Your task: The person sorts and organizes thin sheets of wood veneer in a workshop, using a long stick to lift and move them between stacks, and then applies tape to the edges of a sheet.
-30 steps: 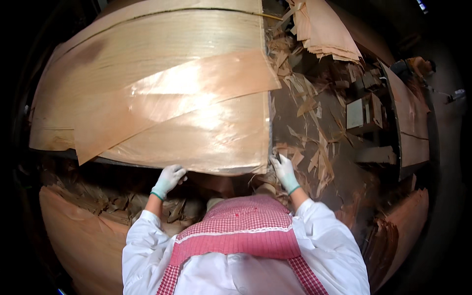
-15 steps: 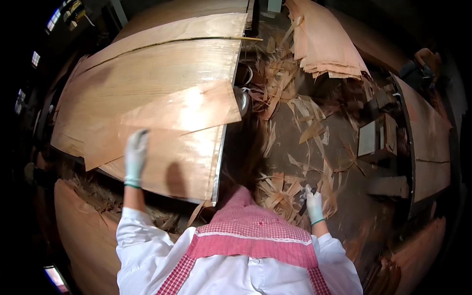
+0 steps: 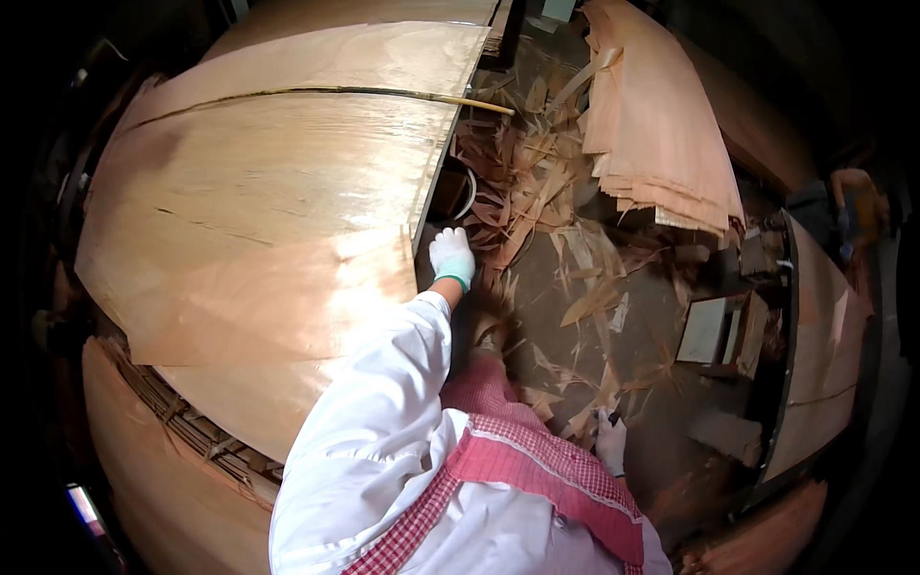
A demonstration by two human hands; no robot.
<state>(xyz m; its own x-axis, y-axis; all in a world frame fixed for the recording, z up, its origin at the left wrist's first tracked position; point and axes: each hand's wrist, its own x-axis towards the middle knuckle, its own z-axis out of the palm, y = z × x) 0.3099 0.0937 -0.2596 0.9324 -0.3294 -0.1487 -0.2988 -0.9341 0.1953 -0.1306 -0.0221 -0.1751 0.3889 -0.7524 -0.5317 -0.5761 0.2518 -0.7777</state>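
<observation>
My left hand [image 3: 450,254], in a white glove, reaches just past the right edge of a large pale wood sheet [image 3: 268,182], fingers curled; what they grip, if anything, is unclear. A looser sheet of veneer [image 3: 240,307] lies over its near part, and a long bamboo strip [image 3: 355,90] crosses its far part. Beside the edge sits a round white-rimmed container [image 3: 465,196]. Low at my right side, my gloved right hand [image 3: 610,441] is closed on a small dark tool [image 3: 617,416].
A stack of thin veneer [image 3: 652,125] hangs at the upper right. Veneer scraps [image 3: 537,192] litter the floor ahead. A box [image 3: 719,331], an upright-edged panel [image 3: 815,345] and a bent-over co-worker [image 3: 853,206] are at the right; more veneer [image 3: 163,460] lies lower left.
My left hand has left the sheet's near edge and moved rightward past its side. My right hand has dropped lower. My body has turned, shifting the view along the sheet.
</observation>
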